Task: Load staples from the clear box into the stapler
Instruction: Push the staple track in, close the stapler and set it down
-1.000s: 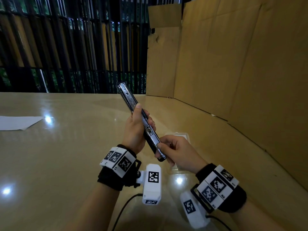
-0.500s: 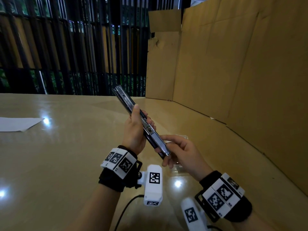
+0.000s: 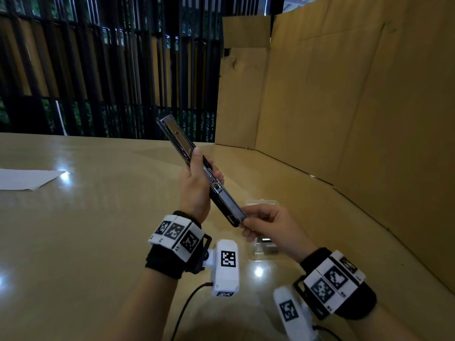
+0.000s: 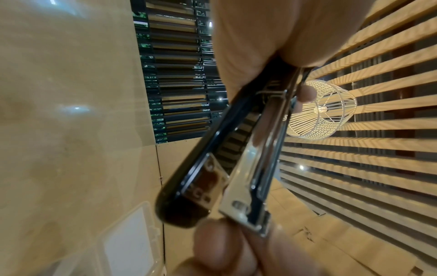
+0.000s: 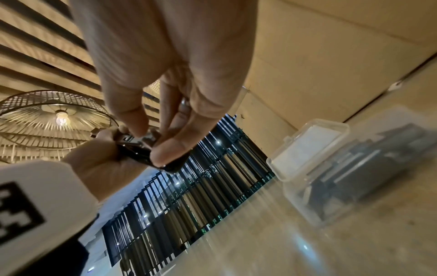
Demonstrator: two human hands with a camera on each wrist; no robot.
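A black and chrome stapler [image 3: 216,190] is held up above the table, swung wide open so its lid [image 3: 176,134] points up and away. My left hand [image 3: 197,185] grips it round the middle. My right hand [image 3: 268,222] pinches its near end, thumb and fingers on the chrome magazine [image 4: 250,186] and black base [image 4: 189,186]. The clear staple box [image 5: 331,168] lies open on the table behind my right hand, with dark staple strips inside. Whether staples sit in the magazine channel is not visible.
A cardboard wall [image 3: 357,94] stands along the right and back of the tan table [image 3: 86,230]. A white paper sheet [image 3: 27,178] lies at the far left. Black slatted screens rise behind the table. A cable [image 3: 187,308] runs from my left wrist camera.
The stapler has tilted further over to the left. My right hand has slid down and back to the very near end of it.
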